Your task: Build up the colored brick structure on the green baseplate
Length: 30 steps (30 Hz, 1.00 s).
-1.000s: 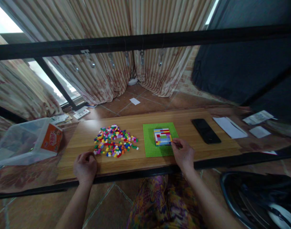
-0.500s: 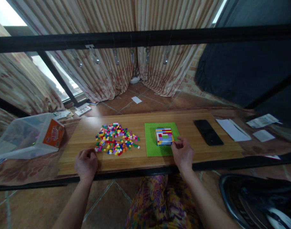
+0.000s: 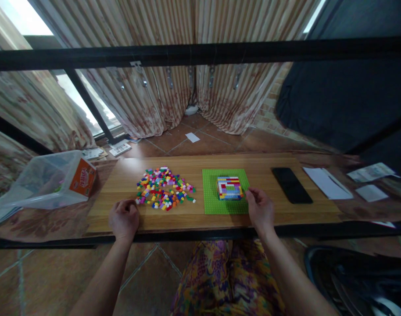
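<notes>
A block built of multicoloured toy bricks (image 3: 229, 188) stands on a green studded baseplate (image 3: 209, 204). My right hand (image 3: 261, 210) is just right of this block, at the baseplate's right edge, with thumb and fingers pinched together. A small gap separates the fingertips from the block, and whether they hold a small brick cannot be made out. Curled into a loose fist, my left hand (image 3: 124, 218) rests on the wooden board (image 3: 174, 221) at the lower left of a pile of loose small bricks (image 3: 164, 188). Its fingers hide anything inside.
A clear plastic bin (image 3: 45, 182) with an orange label stands at the far left. Right of the baseplate lie a black phone (image 3: 291, 185) and white paper (image 3: 326, 182) with a pen (image 3: 335, 181). A black rail (image 3: 200, 53) crosses beyond the board.
My right fingertips have moved off the block's right side, slightly to the right. My left hand stays beside the pile. The whole view has shifted a little.
</notes>
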Available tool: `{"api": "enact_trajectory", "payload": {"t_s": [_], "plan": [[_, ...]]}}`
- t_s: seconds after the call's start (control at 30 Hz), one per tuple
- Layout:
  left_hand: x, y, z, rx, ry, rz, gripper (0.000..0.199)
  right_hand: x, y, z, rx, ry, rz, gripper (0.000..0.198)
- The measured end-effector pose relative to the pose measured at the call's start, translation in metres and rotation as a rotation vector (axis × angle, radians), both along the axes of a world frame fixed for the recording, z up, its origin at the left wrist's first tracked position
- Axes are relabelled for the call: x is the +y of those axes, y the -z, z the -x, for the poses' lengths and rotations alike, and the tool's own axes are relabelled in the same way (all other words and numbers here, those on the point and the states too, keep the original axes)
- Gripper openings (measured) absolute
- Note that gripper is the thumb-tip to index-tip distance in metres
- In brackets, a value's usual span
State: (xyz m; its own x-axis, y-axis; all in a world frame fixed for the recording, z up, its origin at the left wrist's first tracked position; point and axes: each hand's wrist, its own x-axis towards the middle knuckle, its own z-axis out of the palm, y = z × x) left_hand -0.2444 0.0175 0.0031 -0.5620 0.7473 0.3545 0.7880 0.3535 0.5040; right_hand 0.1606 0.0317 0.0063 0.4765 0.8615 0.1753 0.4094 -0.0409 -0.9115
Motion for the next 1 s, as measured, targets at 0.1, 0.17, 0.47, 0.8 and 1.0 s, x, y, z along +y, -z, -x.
{"api": "enact_trajectory", "payload": {"t_s": [0.1,0.17,0.47,0.8,1.0], "plan": [[0.0,0.0,0.0,-0.004,-0.011,0.001,0.023,0.008,-0.002,0.002,0.02,-0.047,0.03,0.047],[0.0,0.001,-0.001,-0.004,-0.013,-0.002,0.022,0.009,-0.001,0.004,0.011,-0.047,0.035,0.046],[-0.002,0.005,-0.001,0.015,-0.003,-0.003,0.022,0.006,0.006,0.006,-0.053,0.006,0.042,0.047],[-0.003,0.009,0.0,0.012,0.017,-0.041,0.02,-0.01,-0.005,0.014,-0.303,0.069,-0.008,0.048],[-0.003,0.012,0.0,0.01,0.01,-0.042,0.019,-0.029,-0.015,0.072,-0.314,-0.228,-0.18,0.032]]}}
